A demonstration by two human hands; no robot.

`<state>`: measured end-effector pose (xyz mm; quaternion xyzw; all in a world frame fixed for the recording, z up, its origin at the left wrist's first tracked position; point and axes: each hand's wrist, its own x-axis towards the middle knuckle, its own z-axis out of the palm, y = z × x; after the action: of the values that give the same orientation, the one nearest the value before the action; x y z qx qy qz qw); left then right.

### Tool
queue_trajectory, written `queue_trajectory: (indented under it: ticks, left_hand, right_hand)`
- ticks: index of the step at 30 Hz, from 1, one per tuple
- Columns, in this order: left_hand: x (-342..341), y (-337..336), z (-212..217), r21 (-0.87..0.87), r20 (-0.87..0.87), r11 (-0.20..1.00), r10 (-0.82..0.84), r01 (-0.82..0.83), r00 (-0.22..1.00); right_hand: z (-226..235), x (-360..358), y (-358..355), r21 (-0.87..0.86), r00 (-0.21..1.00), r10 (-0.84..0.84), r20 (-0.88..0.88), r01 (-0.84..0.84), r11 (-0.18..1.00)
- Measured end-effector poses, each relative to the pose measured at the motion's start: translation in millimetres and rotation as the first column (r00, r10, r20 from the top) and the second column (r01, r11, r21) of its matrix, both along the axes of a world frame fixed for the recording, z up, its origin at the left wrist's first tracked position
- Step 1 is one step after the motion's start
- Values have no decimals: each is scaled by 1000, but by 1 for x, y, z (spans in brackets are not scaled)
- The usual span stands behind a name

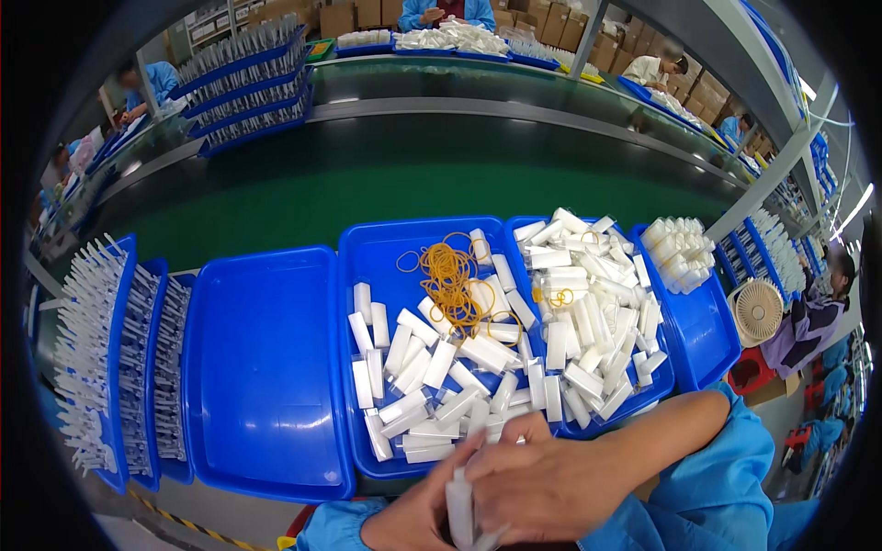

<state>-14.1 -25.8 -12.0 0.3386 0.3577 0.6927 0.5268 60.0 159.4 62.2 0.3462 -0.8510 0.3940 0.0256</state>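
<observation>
Close to my body, at the front edge of the middle blue tray (367, 241), my two hands are together. My left hand (413, 510) is closed round several small white block-shaped pieces (459, 505). My right hand (542, 477) reaches over them, its fingers bent onto the same pieces; part of the grip is hidden and slightly blurred. In the middle tray lie many loose white pieces (441, 363) in clear wrapping, with a tangle of yellow-brown rubber bands (448, 275) on top. A heaped pile of similar pieces (588, 312) fills the tray to the right, with a few bands among them.
A bare blue tray (262, 367) stands left, beside upright trays of thin white parts (96, 358). Far right, bundled white pieces (680, 253) sit in another tray. Behind runs a green conveyor belt (459, 170). A round fan (758, 310) stands right; other people work across the belt.
</observation>
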Motion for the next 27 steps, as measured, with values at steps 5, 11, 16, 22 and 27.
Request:
queue_trajectory:
  ticks: [5,11,16,22,27]
  left_hand:
    - [-7,0,10,-182,65,961,-199,208,978]
    - [-7,4,5,-215,160,976,15,20,987]
    - [-3,9,5,-279,-17,921,277,-270,961]
    - [-1,27,15,-209,8,798,579,-565,815]
    - [3,24,19,231,573,971,-92,-53,814]
  right_hand:
    - [14,-31,-5,89,992,100,-80,-92,992]
    - [-34,-77,74,522,770,-521,-368,635,570]
    - [-52,-80,95,608,788,-523,-324,597,523]
    - [-7,-49,55,212,844,-513,-155,536,817]
    - [-2,-18,31,-26,903,-428,-21,428,904]
